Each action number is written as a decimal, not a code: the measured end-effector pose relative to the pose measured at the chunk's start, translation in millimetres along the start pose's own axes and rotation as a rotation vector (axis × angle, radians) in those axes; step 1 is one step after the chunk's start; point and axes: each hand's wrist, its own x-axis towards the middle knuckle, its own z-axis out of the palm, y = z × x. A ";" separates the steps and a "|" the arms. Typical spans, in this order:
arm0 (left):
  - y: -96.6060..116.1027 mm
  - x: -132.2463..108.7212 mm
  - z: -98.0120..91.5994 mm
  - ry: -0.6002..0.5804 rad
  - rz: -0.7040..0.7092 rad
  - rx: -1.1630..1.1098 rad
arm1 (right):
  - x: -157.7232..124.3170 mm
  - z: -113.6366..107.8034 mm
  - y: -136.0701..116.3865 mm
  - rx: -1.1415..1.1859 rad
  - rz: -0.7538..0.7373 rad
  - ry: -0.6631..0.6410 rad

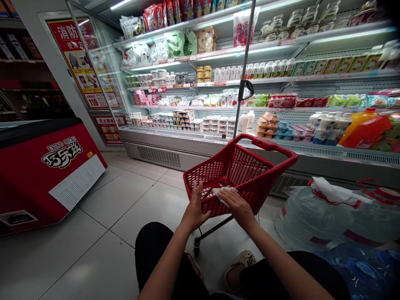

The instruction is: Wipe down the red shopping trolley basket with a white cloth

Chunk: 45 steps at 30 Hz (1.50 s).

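Observation:
A red shopping cart (pixel 250 166) with a perforated plastic basket stands right in front of my knees. My left hand (pixel 195 210) is at the basket's near left corner, fingers stretched upward and holding nothing. Pressed against the near rim, my right hand (pixel 237 204) has a white tissue (pixel 223 191) under its fingers. Part of the tissue sticks out past the fingertips. The cart's handle (pixel 265 143) is at the upper right, apart from both hands. One dark caster wheel (pixel 196 246) shows below the basket.
A glass-doored dairy fridge (pixel 159 152) with stocked shelves runs behind the cart. Large water jugs (pixel 312 216) in plastic stand at my right, with a white cloth or paper (pixel 337 192) on top. A red freezer (pixel 40 175) is at the left, on the tiled floor (pixel 125 208).

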 end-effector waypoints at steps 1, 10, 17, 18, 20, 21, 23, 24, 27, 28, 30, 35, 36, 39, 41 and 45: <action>1.5 0.3 0.7 -0.008 -0.008 0.002 | -4.7 -5.9 7.4 -0.017 0.037 0.012; 1.9 5.7 9.9 -0.003 0.001 0.059 | 22.2 34.6 -51.3 0.033 -0.052 -0.032; -2.1 3.9 16.4 -0.031 -0.006 0.183 | 19.6 27.6 -47.9 0.053 -0.125 -0.049; -2.4 3.6 17.2 -0.027 0.006 0.225 | 14.9 18.9 -37.2 0.040 -0.106 -0.054; -3.5 3.2 17.5 -0.022 0.033 0.299 | 4.7 0.2 -13.9 0.003 -0.044 -0.050; -4.1 3.3 17.4 -0.019 0.043 0.329 | -0.3 -8.2 -3.3 -0.018 -0.013 -0.041; -4.0 4.5 18.2 -0.008 0.058 0.375 | -7.8 -20.0 11.8 -0.053 0.032 -0.023; -2.8 5.7 20.2 0.002 0.060 0.397 | -9.9 -22.3 15.0 -0.067 0.047 -0.016; 6.1 10.2 34.8 0.057 0.048 0.465 | -7.9 -15.6 7.9 -0.094 0.065 -0.015; 9.9 11.5 41.7 0.078 0.043 0.480 | -5.3 -10.8 2.0 -0.098 0.065 -0.019; 15.6 12.9 54.4 0.072 0.089 0.460 | 0.1 -2.5 -9.2 -0.097 0.056 -0.036; 8.3 11.6 53.9 0.043 0.141 0.463 | -3.2 -13.6 2.1 -0.081 -0.011 -0.060; 4.2 11.6 48.8 0.032 0.148 0.467 | -6.8 -20.4 11.2 -0.088 -0.001 -0.050; -6.7 13.8 34.4 0.018 0.128 0.483 | -17.0 -37.6 36.8 -0.127 0.084 -0.007; -9.7 17.1 31.4 0.026 0.098 0.495 | -18.7 -39.0 43.8 -0.146 0.119 0.014; -3.3 25.5 43.9 0.044 0.103 0.494 | -6.9 -16.3 29.9 -0.156 0.097 0.034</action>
